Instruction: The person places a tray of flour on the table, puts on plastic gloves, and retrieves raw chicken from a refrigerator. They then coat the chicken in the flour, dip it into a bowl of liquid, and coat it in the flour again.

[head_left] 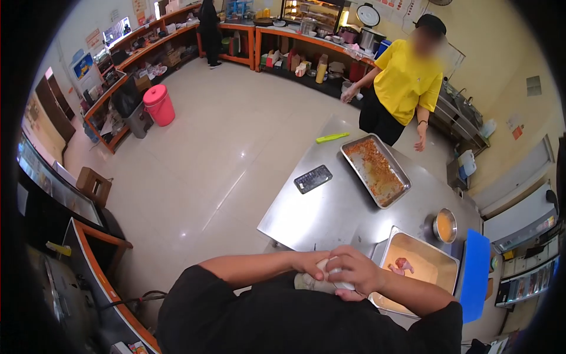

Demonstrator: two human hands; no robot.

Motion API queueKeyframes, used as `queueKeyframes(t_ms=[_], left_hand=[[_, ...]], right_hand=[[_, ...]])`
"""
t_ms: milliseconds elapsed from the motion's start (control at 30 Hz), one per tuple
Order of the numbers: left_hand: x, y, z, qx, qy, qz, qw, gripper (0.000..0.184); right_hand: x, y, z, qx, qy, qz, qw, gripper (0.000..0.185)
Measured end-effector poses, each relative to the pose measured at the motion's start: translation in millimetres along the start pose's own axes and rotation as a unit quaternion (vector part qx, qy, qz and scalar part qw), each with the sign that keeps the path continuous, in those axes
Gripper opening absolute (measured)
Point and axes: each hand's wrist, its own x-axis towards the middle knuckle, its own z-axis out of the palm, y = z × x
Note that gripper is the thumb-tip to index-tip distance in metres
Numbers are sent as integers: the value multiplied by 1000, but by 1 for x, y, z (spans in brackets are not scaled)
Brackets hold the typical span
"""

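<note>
Close to my body, at the near edge of the steel table [283,218], my left hand [308,264] and my right hand [355,270] are both closed round a whitish, rounded container [318,284]. Its label and contents cannot be made out. Right of my hands a deep steel pan [382,255] holds pale powder and a few pieces of raw meat [402,265]. Behind that pan stands a steel bowl [445,226] of orange liquid.
A shallow tray [377,171] with orange-brown residue, a dark phone-like object [313,179] and a green-handled tool [332,137] lie on the table. A blue board [475,277] is at its right. A person in yellow [410,76] stands across; another in black [209,29] is farther back.
</note>
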Motion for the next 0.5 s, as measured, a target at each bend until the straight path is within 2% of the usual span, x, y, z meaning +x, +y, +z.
queueKeyframes(t_ms=[33, 100, 133, 200, 233, 333, 367, 467, 500], left_hand=[[-6, 6, 0, 22, 31, -16, 999, 90], [-19, 49, 27, 247, 169, -81, 951, 89], [-22, 70, 45, 351, 235, -113, 899, 89], [-20, 90, 80, 429, 293, -138, 843, 87], [-20, 94, 88, 468, 316, -155, 811, 86], [-18, 94, 88, 487, 274, -131, 819, 84], [-19, 90, 81, 460, 242, -145, 842, 82], [-22, 67, 66, 421, 176, -117, 882, 80], [-23, 60, 61, 409, 161, -130, 889, 80]], right_hand=[[2, -4, -2, 8, 36, 77, 996, 41], [10, -17, -1, 24, 108, 229, 967, 49], [13, -22, 4, 13, 115, 268, 956, 51], [14, -35, 16, -3, 125, 354, 927, 55], [16, -41, 21, -18, 156, 369, 916, 52], [15, -51, 29, -14, 172, 447, 878, 47], [9, -50, 36, -45, 191, 410, 891, 43], [1, -57, 45, -61, 179, 398, 898, 44], [-5, -51, 52, -77, 198, 365, 907, 44]])
